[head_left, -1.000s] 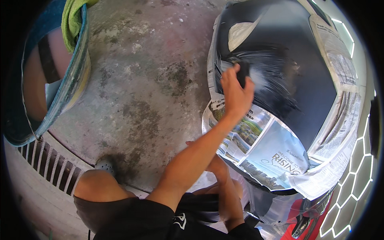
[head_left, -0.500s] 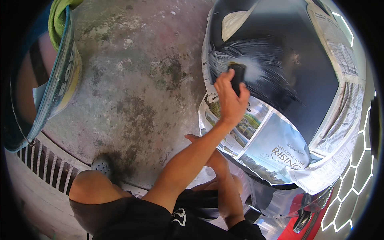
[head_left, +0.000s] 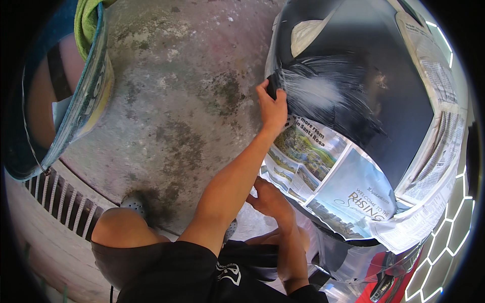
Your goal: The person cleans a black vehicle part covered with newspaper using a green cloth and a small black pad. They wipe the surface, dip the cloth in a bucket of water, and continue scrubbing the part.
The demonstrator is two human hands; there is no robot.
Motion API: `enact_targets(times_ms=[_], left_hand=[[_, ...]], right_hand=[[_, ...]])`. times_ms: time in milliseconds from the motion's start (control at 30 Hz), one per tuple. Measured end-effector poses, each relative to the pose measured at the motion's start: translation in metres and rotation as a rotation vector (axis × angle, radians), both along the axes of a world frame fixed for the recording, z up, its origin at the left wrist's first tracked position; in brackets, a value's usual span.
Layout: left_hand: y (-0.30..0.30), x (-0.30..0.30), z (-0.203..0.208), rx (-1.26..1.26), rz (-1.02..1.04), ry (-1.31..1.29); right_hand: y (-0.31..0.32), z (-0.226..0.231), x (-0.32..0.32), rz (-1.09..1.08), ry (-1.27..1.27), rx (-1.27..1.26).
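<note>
My left hand (head_left: 273, 107) is closed around a black block (head_left: 273, 87), which looks like a sanding block. It is pressed at the left edge of a dark car body panel (head_left: 399, 116). A whitish, streaky smear (head_left: 323, 93) covers the panel's surface just right of the block. The block's underside is hidden. My right hand (head_left: 273, 201) hangs below the panel, near my knee, fingers loosely bent and apart, with nothing visible in it. Newspaper masking (head_left: 323, 171) surrounds the panel's lower edge, close to both hands.
A bucket (head_left: 76, 111) with a green cloth (head_left: 87, 28) over its rim stands at left. Below it lies a floor grate (head_left: 63, 204). A red car part (head_left: 376, 275) shows at lower right, beside a hexagon-patterned light surface (head_left: 444, 242). The concrete floor (head_left: 177, 101) is stained.
My left hand has moved the block leftward across the panel to its edge. My right hand has come out from behind the left forearm. The view has shifted slightly.
</note>
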State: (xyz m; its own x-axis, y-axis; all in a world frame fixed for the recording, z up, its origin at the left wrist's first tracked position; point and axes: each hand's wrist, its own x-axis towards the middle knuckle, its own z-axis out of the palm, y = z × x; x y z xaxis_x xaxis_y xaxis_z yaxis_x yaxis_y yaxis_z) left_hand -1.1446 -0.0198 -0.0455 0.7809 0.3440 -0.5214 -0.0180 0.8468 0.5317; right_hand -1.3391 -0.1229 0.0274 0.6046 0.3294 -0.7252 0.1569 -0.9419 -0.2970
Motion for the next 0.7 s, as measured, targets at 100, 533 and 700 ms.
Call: enact_targets(times_ms=[100, 533, 700], left_hand=[[-0.053, -0.020, -0.022, 0.269, 0.131, -0.069], [-0.043, -0.006, -0.036, 0.224, 0.140, -0.149], [0.050, 0.091, -0.057, 0.133, 0.007, -0.194]], right_hand=[[0.017, 0.001, 0.014, 0.034, -0.028, -0.002], [-0.006, 0.003, 0.015, 0.038, 0.024, -0.056], [0.020, 0.010, 0.016, -0.014, 0.059, -0.018]])
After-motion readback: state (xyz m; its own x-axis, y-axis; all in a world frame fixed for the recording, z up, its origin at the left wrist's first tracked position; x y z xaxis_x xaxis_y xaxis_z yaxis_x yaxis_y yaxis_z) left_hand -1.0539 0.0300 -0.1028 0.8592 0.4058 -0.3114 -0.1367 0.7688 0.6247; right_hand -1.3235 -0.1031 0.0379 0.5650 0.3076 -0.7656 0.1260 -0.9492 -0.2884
